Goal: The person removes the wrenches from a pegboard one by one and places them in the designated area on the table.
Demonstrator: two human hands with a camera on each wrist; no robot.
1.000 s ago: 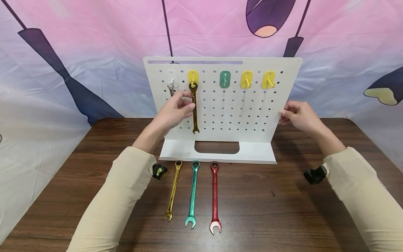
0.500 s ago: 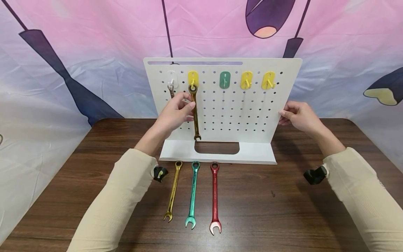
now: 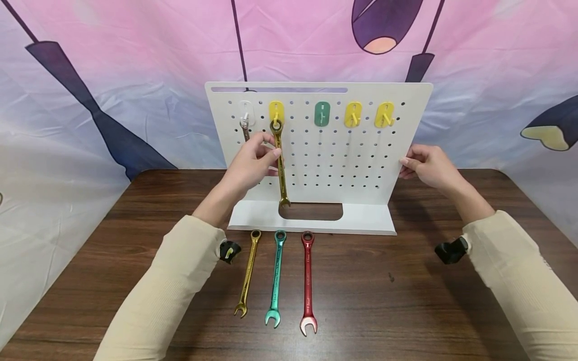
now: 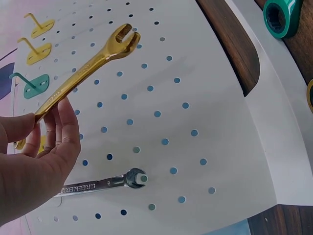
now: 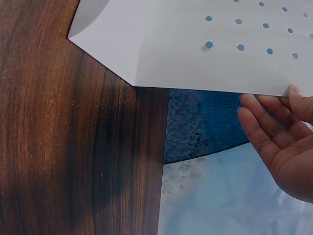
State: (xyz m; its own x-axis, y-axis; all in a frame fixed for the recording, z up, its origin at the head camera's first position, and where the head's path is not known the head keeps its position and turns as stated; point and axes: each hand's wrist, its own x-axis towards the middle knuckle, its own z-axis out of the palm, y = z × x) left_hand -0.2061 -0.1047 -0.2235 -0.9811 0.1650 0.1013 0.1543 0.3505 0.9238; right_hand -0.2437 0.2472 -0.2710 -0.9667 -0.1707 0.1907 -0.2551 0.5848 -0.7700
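Note:
A white pegboard point(image 3: 361, 160) stands upright on the wooden table point(image 3: 406, 301). My left hand point(image 3: 253, 163) pinches the shaft of a dark gold wrench point(image 3: 280, 165) whose ring end sits on the yellow hook point(image 3: 276, 111). In the left wrist view that hand point(image 4: 39, 161) holds the gold wrench point(image 4: 88, 68) with its open end lifted off the board point(image 4: 195, 98). A small silver wrench point(image 3: 245, 129) hangs on the white hook beside it. My right hand point(image 3: 422, 163) grips the board's right edge, fingers point(image 5: 264, 127) behind the panel point(image 5: 195, 49).
Three wrenches lie side by side in front of the board's base: gold point(image 3: 247, 273), teal point(image 3: 276, 278) and red point(image 3: 308, 281). A green hook point(image 3: 321, 113) and two yellow hooks point(image 3: 353, 114) point(image 3: 385, 114) carry nothing. A printed cloth backdrop hangs behind.
The gold wrench's open lower end has swung down and to the right, away from the board, while its ring stays at the yellow hook. My right hand has not moved.

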